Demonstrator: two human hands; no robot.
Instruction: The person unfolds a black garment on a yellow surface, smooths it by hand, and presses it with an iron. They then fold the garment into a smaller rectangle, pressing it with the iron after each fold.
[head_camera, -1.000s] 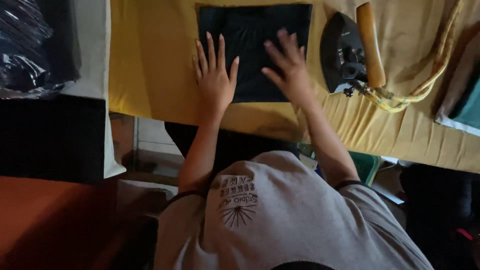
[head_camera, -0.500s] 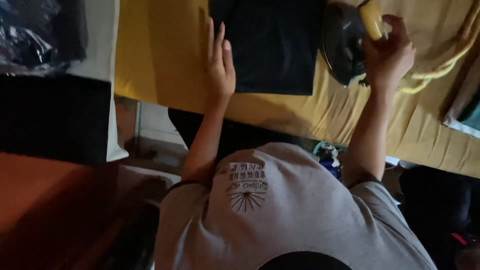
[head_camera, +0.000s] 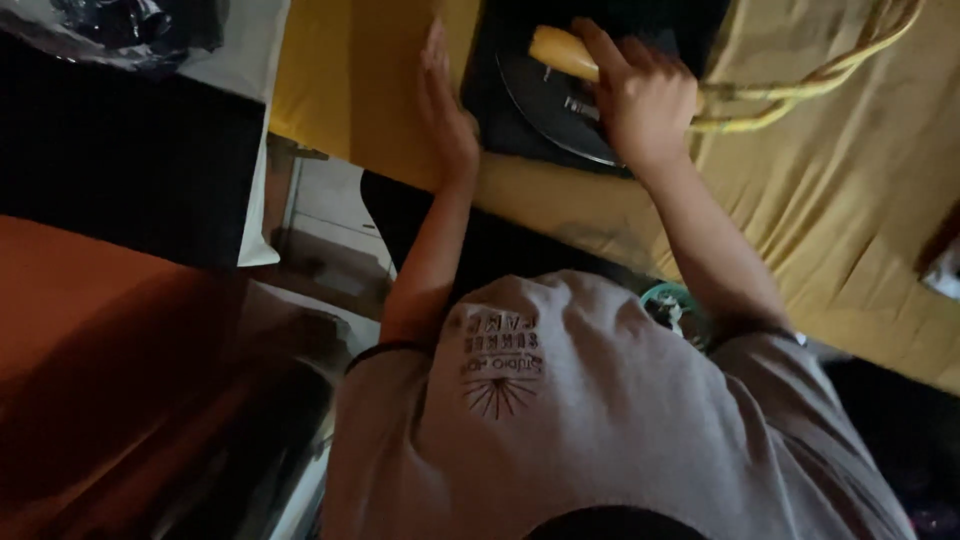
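**Hand positions at the ironing surface**

Right hand (head_camera: 640, 100) grasps the yellow handle (head_camera: 562, 52) of the iron (head_camera: 560, 105); the fingers curl over the handle from the right and the knuckles face the camera. The right forearm runs straight from the near right toward the far centre, with the wrist slightly bent over the iron. The iron rests sole down on the dark cloth (head_camera: 500, 110), near that cloth's near edge.

Left hand (head_camera: 445, 115) lies flat and released, palm down, fingers extended together and pointing to the far side. It rests on the yellow cover (head_camera: 370, 90) at the left edge of the dark cloth; whether the palm overlaps the cloth cannot be told. The left forearm extends straight from the near side, elbow low, roughly parallel to the right arm.

Materials and shapes:
- Iron: dark, rounded body with a pale metallic rim; the handle is a smooth yellow cylinder.
- Dark cloth: flat, matte, rectangular, folded with straight edges.
- Yellow cover: woven fabric, creased in long soft folds toward the right.
- Cord (head_camera: 800, 85): yellow-beige, braided texture, looping from the iron across the far right of the cover.
- Grey shirt (head_camera: 600, 420): soft knit with a faint printed design on the chest, filling the near centre.
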